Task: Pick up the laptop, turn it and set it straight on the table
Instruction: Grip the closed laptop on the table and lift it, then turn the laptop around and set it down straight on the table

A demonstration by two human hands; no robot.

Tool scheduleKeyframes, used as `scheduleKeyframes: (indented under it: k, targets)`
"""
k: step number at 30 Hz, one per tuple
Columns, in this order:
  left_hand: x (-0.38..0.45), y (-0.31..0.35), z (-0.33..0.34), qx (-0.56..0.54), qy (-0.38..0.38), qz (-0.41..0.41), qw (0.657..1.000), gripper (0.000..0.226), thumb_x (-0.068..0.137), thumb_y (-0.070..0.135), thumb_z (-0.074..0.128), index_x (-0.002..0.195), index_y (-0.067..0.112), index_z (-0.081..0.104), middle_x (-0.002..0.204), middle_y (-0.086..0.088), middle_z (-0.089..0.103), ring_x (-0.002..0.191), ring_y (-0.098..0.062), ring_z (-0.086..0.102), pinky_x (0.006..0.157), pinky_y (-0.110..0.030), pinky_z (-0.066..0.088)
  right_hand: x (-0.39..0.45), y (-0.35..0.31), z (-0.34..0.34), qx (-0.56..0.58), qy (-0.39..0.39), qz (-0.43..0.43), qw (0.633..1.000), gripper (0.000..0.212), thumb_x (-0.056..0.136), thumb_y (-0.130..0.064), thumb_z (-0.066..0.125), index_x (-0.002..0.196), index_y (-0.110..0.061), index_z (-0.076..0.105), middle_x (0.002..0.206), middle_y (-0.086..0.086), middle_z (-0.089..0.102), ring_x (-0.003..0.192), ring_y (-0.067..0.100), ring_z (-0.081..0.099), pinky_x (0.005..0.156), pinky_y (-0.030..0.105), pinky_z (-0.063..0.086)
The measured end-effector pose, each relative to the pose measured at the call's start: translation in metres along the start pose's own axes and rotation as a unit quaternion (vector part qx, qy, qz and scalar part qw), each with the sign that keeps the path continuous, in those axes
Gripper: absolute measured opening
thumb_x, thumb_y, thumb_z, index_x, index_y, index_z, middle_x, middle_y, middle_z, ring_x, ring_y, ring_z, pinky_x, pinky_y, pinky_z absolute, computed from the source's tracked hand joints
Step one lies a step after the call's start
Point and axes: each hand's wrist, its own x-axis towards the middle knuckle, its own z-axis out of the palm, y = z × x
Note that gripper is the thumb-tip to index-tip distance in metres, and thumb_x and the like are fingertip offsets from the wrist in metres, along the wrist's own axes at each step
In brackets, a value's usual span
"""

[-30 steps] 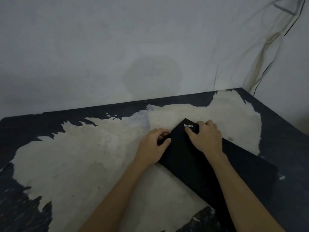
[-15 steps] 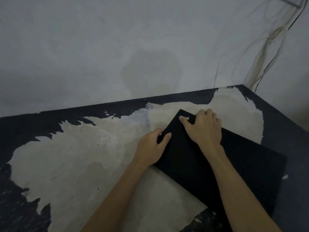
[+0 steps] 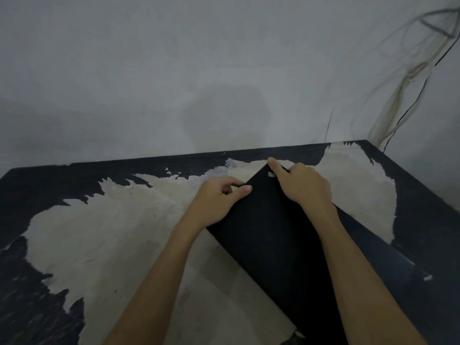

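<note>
A closed black laptop (image 3: 271,232) lies skewed on the table (image 3: 104,235), one corner pointing toward the far wall. White lettering shows near that corner, partly covered. My left hand (image 3: 219,200) grips the laptop's left edge, thumb on the lid and fingers curled under. My right hand (image 3: 301,185) holds the far right edge close to the corner, index finger stretched to the tip. The far corner looks lifted off the table. My right forearm hides the laptop's right side.
The table's dark surface is worn to a pale patch across the middle. A grey wall (image 3: 199,70) stands right behind the far edge. Cables (image 3: 398,100) hang down the wall past the table's right rear corner (image 3: 366,141).
Both hands and the laptop's far corner have moved farther from me, toward the wall. The laptop has turned and its corner has risen. My right index finger now reaches the corner tip.
</note>
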Motion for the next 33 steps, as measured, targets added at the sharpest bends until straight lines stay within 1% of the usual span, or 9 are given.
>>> scheduleKeyframes:
  k: [5, 7, 10, 15, 19, 23, 26, 29, 33]
  targets:
    - [-0.009, 0.001, -0.046, -0.149, 0.079, -0.032, 0.985, 0.018, 0.098, 0.035, 0.066, 0.105, 0.027, 0.08, 0.098, 0.002, 0.08, 0.087, -0.005, 0.07, 0.078, -0.025, 0.05, 0.002, -0.025, 0.0, 0.104, -0.034, 0.031, 0.993, 0.078, 0.093, -0.079, 0.023, 0.081, -0.01, 0.058, 0.085, 0.006, 0.054, 0.079, 0.028, 0.051, 0.076, 0.039, 0.036]
    - [-0.011, -0.001, -0.057, -0.232, 0.114, -0.065, 0.964, 0.019, 0.097, 0.032, 0.066, 0.109, 0.024, 0.079, 0.101, 0.004, 0.078, 0.093, -0.009, 0.069, 0.082, -0.027, 0.049, 0.007, -0.037, -0.003, 0.137, -0.049, 0.045, 0.988, 0.083, 0.092, -0.08, 0.023, 0.102, -0.008, 0.061, 0.102, 0.016, 0.06, 0.093, 0.033, 0.056, 0.078, 0.039, 0.036]
    - [-0.014, -0.003, -0.068, -0.311, 0.143, -0.097, 0.935, 0.022, 0.096, 0.033, 0.068, 0.114, 0.025, 0.077, 0.104, 0.003, 0.075, 0.093, -0.011, 0.067, 0.067, -0.024, 0.052, 0.016, -0.057, -0.009, 0.179, -0.06, 0.062, 0.98, 0.097, 0.091, -0.082, 0.024, 0.134, -0.002, 0.057, 0.134, 0.021, 0.061, 0.118, 0.037, 0.058, 0.083, 0.039, 0.039]
    - [-0.02, -0.002, -0.076, -0.368, 0.125, -0.141, 0.91, 0.034, 0.093, 0.041, 0.071, 0.119, 0.02, 0.071, 0.112, 0.001, 0.077, 0.104, -0.019, 0.071, 0.069, -0.031, 0.056, 0.029, -0.086, -0.009, 0.28, -0.087, 0.085, 0.952, 0.104, 0.087, -0.085, 0.027, 0.147, -0.002, 0.047, 0.148, 0.02, 0.054, 0.13, 0.039, 0.053, 0.109, 0.05, 0.042]
    - [-0.023, -0.008, -0.081, -0.363, 0.113, -0.141, 0.914, 0.039, 0.093, 0.043, 0.07, 0.126, 0.021, 0.067, 0.116, 0.002, 0.078, 0.106, -0.018, 0.073, 0.071, -0.031, 0.059, 0.035, -0.104, -0.006, 0.338, -0.074, 0.088, 0.934, 0.1, 0.089, -0.082, 0.028, 0.145, -0.002, 0.05, 0.144, 0.019, 0.056, 0.125, 0.037, 0.056, 0.107, 0.048, 0.044]
    - [-0.022, -0.012, -0.086, -0.395, 0.184, -0.097, 0.895, 0.019, 0.097, 0.033, 0.069, 0.108, 0.02, 0.075, 0.102, 0.004, 0.082, 0.098, -0.015, 0.077, 0.073, -0.024, 0.062, 0.035, -0.115, 0.001, 0.372, -0.088, 0.074, 0.921, 0.093, 0.095, -0.076, 0.027, 0.144, 0.0, 0.05, 0.141, 0.016, 0.056, 0.112, 0.029, 0.054, 0.095, 0.038, 0.043]
    - [-0.021, -0.017, -0.094, -0.418, 0.216, -0.088, 0.878, 0.023, 0.096, 0.03, 0.07, 0.109, 0.012, 0.076, 0.104, -0.005, 0.082, 0.1, -0.023, 0.077, 0.084, -0.037, 0.063, 0.031, -0.122, -0.001, 0.384, -0.134, 0.039, 0.913, 0.088, 0.098, -0.071, 0.027, 0.148, -0.001, 0.047, 0.145, 0.013, 0.055, 0.121, 0.029, 0.054, 0.103, 0.038, 0.041]
    - [-0.023, -0.024, -0.105, -0.443, 0.241, -0.097, 0.858, 0.026, 0.094, 0.03, 0.072, 0.108, 0.008, 0.077, 0.106, -0.013, 0.081, 0.1, -0.03, 0.077, 0.086, -0.045, 0.063, 0.015, -0.121, -0.013, 0.395, -0.197, -0.013, 0.897, 0.068, 0.099, -0.064, 0.043, 0.135, -0.009, 0.061, 0.116, -0.003, 0.067, 0.102, 0.014, 0.064, 0.087, 0.027, 0.047]
    - [-0.026, -0.028, -0.12, -0.465, 0.271, -0.114, 0.835, 0.03, 0.093, 0.032, 0.074, 0.111, 0.008, 0.076, 0.11, -0.014, 0.08, 0.103, -0.031, 0.076, 0.088, -0.046, 0.063, -0.009, -0.109, -0.008, 0.44, -0.27, -0.048, 0.855, 0.046, 0.092, -0.054, 0.066, 0.117, -0.016, 0.073, 0.107, 0.002, 0.081, 0.094, 0.019, 0.079, 0.082, 0.032, 0.06]
